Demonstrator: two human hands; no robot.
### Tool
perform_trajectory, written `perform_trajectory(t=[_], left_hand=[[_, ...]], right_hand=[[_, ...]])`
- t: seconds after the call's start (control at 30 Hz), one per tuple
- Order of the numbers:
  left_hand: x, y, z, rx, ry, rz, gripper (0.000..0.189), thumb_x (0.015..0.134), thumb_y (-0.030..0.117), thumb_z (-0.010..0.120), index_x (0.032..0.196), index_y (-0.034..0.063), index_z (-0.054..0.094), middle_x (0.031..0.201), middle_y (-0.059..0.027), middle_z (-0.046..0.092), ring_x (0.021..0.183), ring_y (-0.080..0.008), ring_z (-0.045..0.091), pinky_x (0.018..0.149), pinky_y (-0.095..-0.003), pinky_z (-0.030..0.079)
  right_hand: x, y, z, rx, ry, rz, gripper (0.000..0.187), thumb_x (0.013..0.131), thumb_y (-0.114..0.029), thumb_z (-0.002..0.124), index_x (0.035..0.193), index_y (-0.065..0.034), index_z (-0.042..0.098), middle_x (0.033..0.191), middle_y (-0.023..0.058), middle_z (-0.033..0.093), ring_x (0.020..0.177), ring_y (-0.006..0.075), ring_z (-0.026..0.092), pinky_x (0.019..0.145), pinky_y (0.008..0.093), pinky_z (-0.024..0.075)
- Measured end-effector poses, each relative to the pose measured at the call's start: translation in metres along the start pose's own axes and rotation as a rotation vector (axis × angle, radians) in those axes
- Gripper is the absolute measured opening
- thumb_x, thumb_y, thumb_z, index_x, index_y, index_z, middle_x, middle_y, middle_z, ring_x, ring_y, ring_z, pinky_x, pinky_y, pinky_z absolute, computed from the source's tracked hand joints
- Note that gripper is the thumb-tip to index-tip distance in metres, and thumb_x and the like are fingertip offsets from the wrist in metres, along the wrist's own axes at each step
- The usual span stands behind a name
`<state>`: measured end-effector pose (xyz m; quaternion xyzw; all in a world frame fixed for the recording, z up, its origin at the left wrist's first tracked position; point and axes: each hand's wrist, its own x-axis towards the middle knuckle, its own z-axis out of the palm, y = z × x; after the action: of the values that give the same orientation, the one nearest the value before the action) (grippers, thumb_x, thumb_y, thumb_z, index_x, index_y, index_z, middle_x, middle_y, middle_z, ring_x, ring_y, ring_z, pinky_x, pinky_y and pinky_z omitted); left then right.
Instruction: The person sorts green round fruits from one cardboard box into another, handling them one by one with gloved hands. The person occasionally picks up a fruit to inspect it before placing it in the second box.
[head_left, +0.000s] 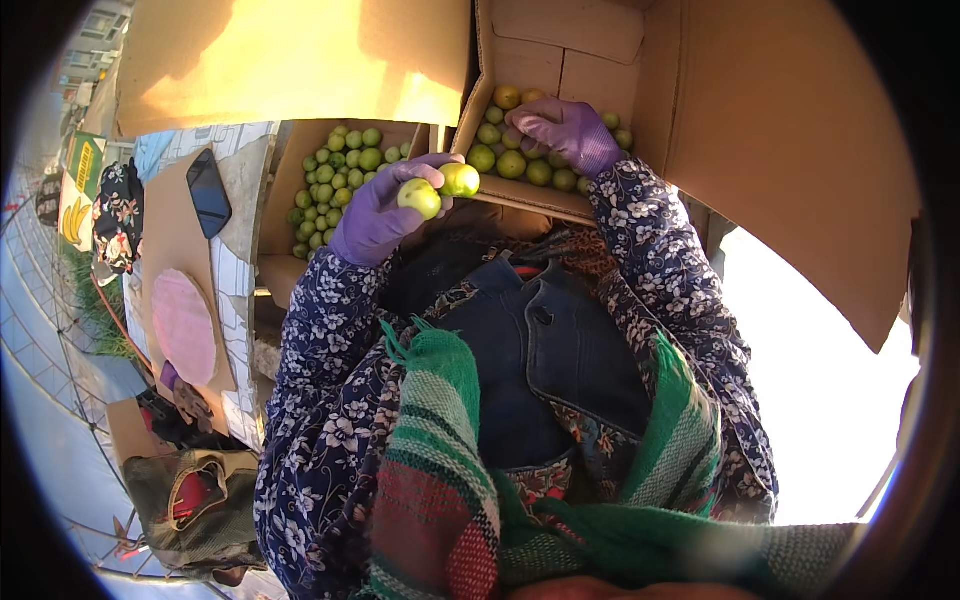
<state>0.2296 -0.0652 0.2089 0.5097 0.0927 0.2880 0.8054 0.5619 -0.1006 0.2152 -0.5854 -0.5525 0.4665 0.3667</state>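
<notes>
My left hand, in a purple glove, holds two green-yellow round fruits, perhaps tomatoes, between its fingers and thumb. It is in front of the left cardboard box, where many small green fruits lie. Over the right cardboard box is my right hand, also gloved in purple, its fingers curled down at the fruits inside. Whether those fingers grip one is hidden. Larger green fruits lie in this box, with a few yellowish-orange ones near its far left side.
Tall cardboard flaps stand at the right and upper left. On the left, a smartphone and a pink oval piece lie on cardboard. A mesh bag is at the lower left, a banana-printed box at the upper left.
</notes>
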Motion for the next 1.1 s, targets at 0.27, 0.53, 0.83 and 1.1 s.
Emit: perform_trajectory(t=[0.27, 0.53, 0.83, 1.1], left_hand=[[0.083, -0.039, 0.045, 0.366, 0.114, 0.067, 0.041, 0.089, 0.010, 0.082, 0.125, 0.0042, 0.064, 0.147, -0.0130, 0.052, 0.121, -0.0172, 0.060, 0.101, -0.0324, 0.052], [0.087, -0.046, 0.052, 0.827, 0.255, 0.155, 0.045, 0.084, 0.015, 0.084, 0.123, 0.0035, 0.066, 0.137, -0.0132, 0.062, 0.127, -0.0256, 0.060, 0.105, -0.0372, 0.050], [0.085, -0.044, 0.060, 1.029, 0.150, 0.012, 0.048, 0.083, 0.029, 0.083, 0.125, 0.0107, 0.068, 0.129, -0.0170, 0.067, 0.122, -0.0339, 0.064, 0.106, -0.0418, 0.050], [0.084, -0.045, 0.060, 1.040, 0.125, 0.001, 0.047, 0.085, 0.030, 0.082, 0.126, 0.0123, 0.067, 0.130, -0.0169, 0.067, 0.123, -0.0340, 0.064, 0.106, -0.0421, 0.050]], right_hand=[[-0.002, -0.014, -0.022, 0.086, -0.176, -0.047, 0.057, 0.093, -0.040, 0.078, 0.133, -0.0006, 0.066, 0.118, 0.0099, 0.071, 0.108, 0.0163, 0.065, 0.095, 0.0333, 0.0519], [0.002, -0.022, -0.025, -0.097, 0.515, 0.160, 0.041, 0.089, -0.025, 0.079, 0.121, -0.0012, 0.072, 0.114, 0.0145, 0.075, 0.105, 0.0207, 0.071, 0.094, 0.0329, 0.0555], [0.028, 0.025, -0.029, -0.853, 0.405, 0.148, 0.035, 0.087, -0.013, 0.067, 0.122, -0.0114, 0.071, 0.120, 0.0191, 0.071, 0.114, 0.0390, 0.066, 0.100, 0.0457, 0.0522], [0.032, 0.041, -0.028, -0.858, 0.371, -0.073, 0.039, 0.080, -0.003, 0.070, 0.117, -0.0128, 0.072, 0.118, 0.0171, 0.072, 0.112, 0.0378, 0.068, 0.099, 0.0464, 0.0538]])
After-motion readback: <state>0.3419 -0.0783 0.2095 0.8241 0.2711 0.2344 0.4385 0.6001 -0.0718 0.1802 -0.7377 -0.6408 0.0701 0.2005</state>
